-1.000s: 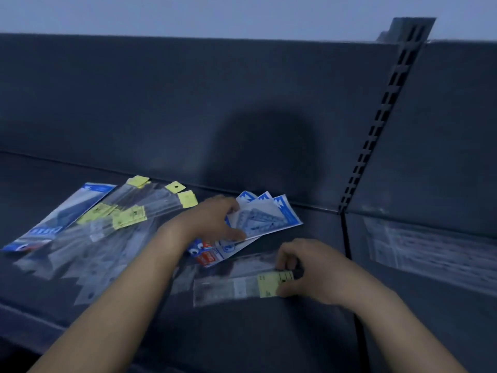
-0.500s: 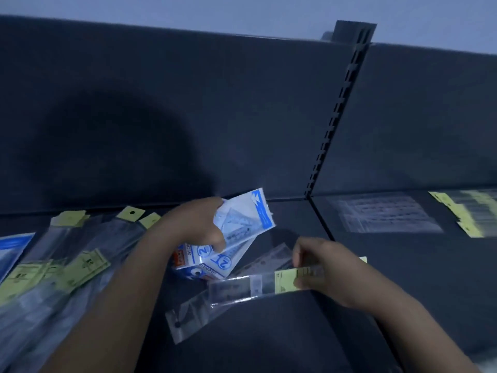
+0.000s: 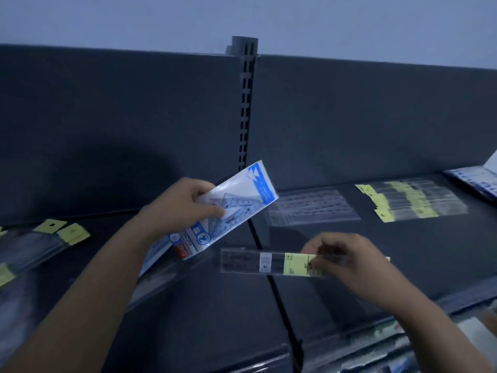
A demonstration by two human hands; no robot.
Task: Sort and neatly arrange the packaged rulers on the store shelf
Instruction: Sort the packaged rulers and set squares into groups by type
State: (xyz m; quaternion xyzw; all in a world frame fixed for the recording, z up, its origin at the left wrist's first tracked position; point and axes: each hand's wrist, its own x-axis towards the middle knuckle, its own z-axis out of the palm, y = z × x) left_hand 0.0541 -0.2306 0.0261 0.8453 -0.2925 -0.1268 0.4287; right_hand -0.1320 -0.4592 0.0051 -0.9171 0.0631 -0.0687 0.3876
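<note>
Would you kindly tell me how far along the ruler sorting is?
Done: on the right section, yellow-tagged rulers and clear sleeves lie in tidy groups. In hand: the left hand holds blue geometry packs; the right hand pinches one yellow-labelled ruler. Left: the loose packs on the left section.

Ruler packs (image 3: 411, 201) on shelf (image 3: 403, 243), right

Dim light; dark back panel (image 3: 121, 117), pale wall (image 3: 349, 22)
</note>
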